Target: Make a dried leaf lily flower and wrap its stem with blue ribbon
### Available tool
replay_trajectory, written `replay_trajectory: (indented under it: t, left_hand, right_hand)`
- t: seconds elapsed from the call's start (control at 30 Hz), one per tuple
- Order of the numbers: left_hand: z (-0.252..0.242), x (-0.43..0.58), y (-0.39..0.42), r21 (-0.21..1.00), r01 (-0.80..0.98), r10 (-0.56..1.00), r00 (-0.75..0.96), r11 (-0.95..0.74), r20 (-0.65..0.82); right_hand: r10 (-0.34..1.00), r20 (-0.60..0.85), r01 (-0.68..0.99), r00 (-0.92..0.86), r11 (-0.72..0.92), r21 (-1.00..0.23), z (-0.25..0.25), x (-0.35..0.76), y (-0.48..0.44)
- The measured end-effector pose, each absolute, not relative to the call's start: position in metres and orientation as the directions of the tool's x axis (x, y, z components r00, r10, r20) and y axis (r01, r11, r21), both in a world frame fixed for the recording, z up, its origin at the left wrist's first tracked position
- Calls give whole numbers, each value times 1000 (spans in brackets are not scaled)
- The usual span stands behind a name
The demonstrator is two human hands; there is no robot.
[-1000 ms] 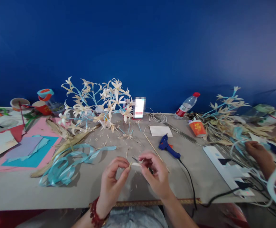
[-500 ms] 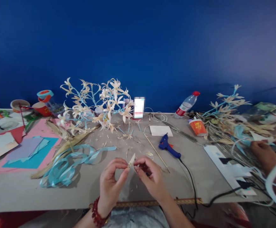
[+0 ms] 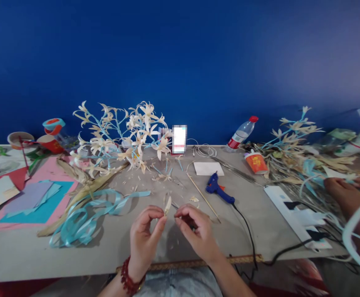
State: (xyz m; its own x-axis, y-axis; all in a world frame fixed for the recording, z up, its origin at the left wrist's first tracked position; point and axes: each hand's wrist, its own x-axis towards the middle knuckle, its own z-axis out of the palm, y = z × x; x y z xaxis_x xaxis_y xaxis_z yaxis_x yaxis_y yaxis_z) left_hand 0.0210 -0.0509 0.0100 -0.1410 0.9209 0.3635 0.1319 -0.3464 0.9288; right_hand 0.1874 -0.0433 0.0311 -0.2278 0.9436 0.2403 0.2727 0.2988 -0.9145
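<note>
Left hand (image 3: 147, 231) pinching narrow cream petal-shaped strip (image 3: 168, 205), nearly upright, above grey desk (image 3: 105, 262). Right hand (image 3: 196, 231) just apart, fingers curled round slim dark tool (image 3: 174, 205), mostly hidden. Blue plastic glue gun (image 3: 219, 188) beyond, to right.

Your one view looks from your head, forward and down over the table (image 3: 105, 258) to the blue wall (image 3: 180, 62) behind it. Close below, your left hand (image 3: 145, 233) and right hand (image 3: 198, 233) show low in the middle.
</note>
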Motion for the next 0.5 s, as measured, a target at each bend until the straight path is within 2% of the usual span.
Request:
replay_trajectory:
  t: [0.1,0.2,0.3,0.4,0.5]
  left_hand:
    - [10,20,-51,932,128,923,-146,-339,356]
    - [8,18,-50,934,124,926,-139,-336,351]
    - [4,15,-50,940,110,930,-147,-322,336]
    - [-1,15,-49,946,102,934,-160,-307,320]
    - [-3,15,-47,951,100,936,-170,-294,307]
  right_hand:
    - [939,257,328,-227,322,-888,29,192,-40]
    - [937,292,484,-194,350,-802,22,219,-27]
    - [941,337,768,-30,238,-595,7,264,-5]
    - [941,337,954,12,90,-286,-12,308,16]
    - [955,298,967,4,72,-245,-27,331,29]
